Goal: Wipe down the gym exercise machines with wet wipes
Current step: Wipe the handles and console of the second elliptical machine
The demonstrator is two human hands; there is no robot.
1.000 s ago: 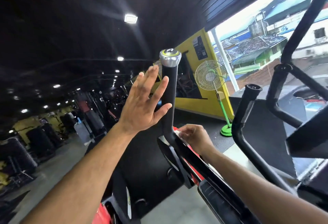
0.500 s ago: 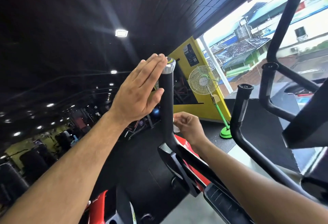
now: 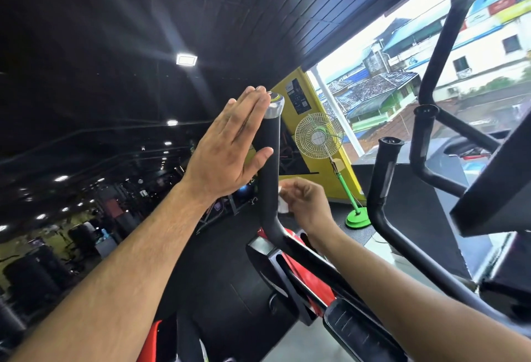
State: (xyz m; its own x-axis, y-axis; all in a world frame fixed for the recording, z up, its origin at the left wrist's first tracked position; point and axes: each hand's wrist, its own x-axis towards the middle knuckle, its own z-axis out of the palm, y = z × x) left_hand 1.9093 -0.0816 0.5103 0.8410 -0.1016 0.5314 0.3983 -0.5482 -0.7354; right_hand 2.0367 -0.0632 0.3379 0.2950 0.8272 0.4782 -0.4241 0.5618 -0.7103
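The flat, unclenched left hand (image 3: 227,155) has risen to brace the handlebar (image 3: 270,166) top, while the right hand (image 3: 304,203), pinching the wet wipe (image 3: 283,205), has climbed the grip below, so wiping progresses upward.

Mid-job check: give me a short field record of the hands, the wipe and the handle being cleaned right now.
left hand: open, straight fingers against the handle's upper part
right hand: pinches the wipe
white wet wipe: against the handle's lower part
black upright machine handle with silver cap: between both hands
background: green pedestal fan by the window

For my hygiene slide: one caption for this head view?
Left hand steadies the black handlebar while right hand holds a wet wipe against it.
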